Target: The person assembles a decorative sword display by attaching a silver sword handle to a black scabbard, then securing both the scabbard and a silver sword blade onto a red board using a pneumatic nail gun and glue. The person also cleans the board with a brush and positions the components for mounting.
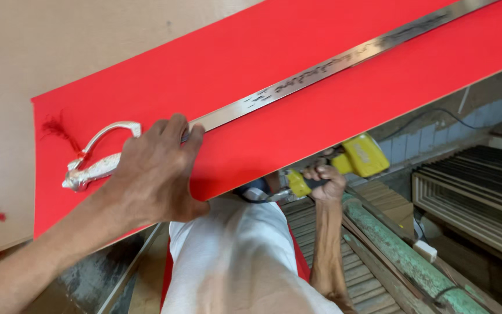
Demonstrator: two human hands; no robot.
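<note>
- So the sword (297, 78) is lying diagonally on the red board (332, 122), blade running up toward the top right and the silver hilt (97, 160) down at the lower left, near the board's corner.
- Left hand (158, 171) is pressed flat-ish over the spot where blade meets hilt, fingers curled over the top. Looks like it's pinning the sword down rather than really gripping it.
- Right hand (323, 180) is below the board's edge, closed tight around the handle of a yellow power tool (352, 160). Might be a stapler or a tacker, can't tell for sure. Its nose is tucked under the board, hidden.
- Progress-wise, my guess: the sword is placed and lined up, so positioning seems done. I see no clips, ties or fasteners on the blade, so the fixing part looks like it's still left.
- There's a red tassel (56, 131) by the hilt, and the red board sits on a plain brown board (47, 52).
- Wooden frames (477, 192) are stacked off to the right, below.
</note>
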